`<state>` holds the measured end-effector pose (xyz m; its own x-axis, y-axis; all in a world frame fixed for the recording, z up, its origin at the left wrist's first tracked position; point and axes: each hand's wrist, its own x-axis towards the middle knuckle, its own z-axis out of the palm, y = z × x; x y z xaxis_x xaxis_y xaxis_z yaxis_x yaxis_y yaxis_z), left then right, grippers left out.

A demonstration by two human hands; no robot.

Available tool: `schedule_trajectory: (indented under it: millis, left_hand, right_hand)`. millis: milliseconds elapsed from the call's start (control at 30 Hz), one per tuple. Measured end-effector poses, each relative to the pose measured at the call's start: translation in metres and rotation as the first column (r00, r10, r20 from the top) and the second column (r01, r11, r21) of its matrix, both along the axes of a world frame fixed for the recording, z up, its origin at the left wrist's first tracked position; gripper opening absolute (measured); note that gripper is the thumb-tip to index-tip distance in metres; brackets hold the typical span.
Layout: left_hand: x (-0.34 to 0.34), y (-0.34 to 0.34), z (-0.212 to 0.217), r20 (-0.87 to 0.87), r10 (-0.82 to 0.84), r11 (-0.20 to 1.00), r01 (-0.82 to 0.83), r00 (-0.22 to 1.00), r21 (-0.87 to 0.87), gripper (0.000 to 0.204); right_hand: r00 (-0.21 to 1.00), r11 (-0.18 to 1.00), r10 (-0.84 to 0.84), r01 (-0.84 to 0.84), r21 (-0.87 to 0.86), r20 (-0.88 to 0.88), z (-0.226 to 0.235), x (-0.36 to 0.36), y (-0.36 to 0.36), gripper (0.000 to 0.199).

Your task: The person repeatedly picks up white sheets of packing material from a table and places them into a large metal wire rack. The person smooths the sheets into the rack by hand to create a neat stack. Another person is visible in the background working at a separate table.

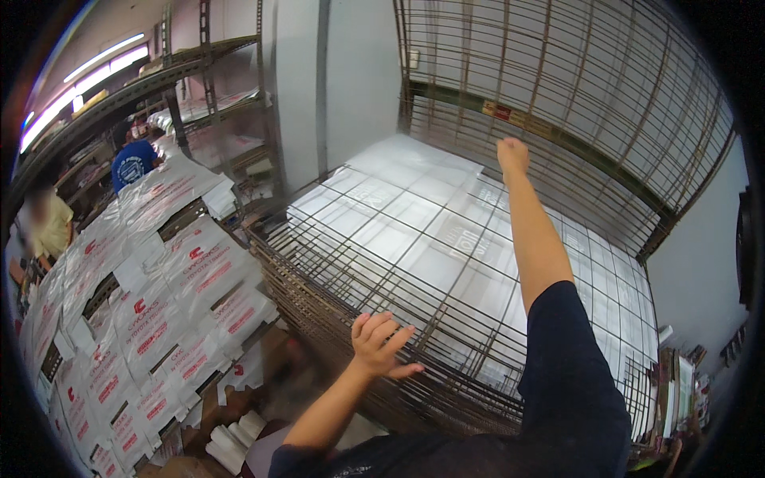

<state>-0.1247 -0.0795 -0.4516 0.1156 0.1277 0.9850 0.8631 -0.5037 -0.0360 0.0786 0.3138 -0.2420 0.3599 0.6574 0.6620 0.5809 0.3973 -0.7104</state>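
Note:
My left hand [381, 344] is at the near edge of a stack of wire racks [319, 287], its fingers spread, palm down, holding nothing. Stretched far forward, my right hand [512, 153] is closed in a fist in front of a raised wire rack [558, 56]. Whether its fingers grip a wire or anything else is hidden. Under the grid of the top lowered rack lie white and clear plastic sheets [382, 211], some with pale print. One clear sheet [422, 155] shows at the far left corner.
Left of the stack, silvery plastic bags with red print [191, 263] cover racks. Metal shelving [167, 68] stands behind them. A person in a blue shirt [134, 163] and another in yellow [52, 223] are at the far left. White rolls [231, 442] lie low beside me.

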Motion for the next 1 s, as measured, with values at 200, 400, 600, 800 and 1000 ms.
schedule_trajectory:
  millis: [200, 400, 600, 800, 1000]
  left_hand:
    - [0.000, 0.000, 0.000, -0.013, 0.019, 1.000, -0.018, 1.000, 0.013, 0.066]
    - [0.002, 0.001, -0.003, 0.007, 0.009, 0.999, -0.010, 1.000, 0.038, 0.068]
    - [0.007, 0.000, 0.001, -0.004, 0.055, 0.998, -0.055, 0.998, 0.015, 0.073]
    - [0.030, -0.022, 0.026, 0.224, -0.012, 0.995, 0.035, 0.975, -0.097, 0.085]
    - [0.090, -0.026, 0.051, 0.619, -0.224, 0.974, 0.144, 0.753, 0.177, 0.080]
  right_hand:
    - [0.851, 0.832, 0.523, -0.500, -0.239, 0.042, 0.117, 0.044, -0.116, 0.033]
    - [0.623, 0.952, 0.276, -0.282, -0.118, 0.732, 0.174, 0.137, -0.220, 0.044]
    - [0.440, 0.973, -0.126, -0.121, 0.197, 0.889, 0.181, 0.244, -0.366, 0.045]
    - [0.536, 0.931, -0.355, 0.125, 0.343, 0.766, 0.092, 0.382, -0.535, 0.044]
    - [0.856, 0.686, -0.517, 0.404, 0.605, 0.015, -0.073, 0.550, -0.621, 0.039]
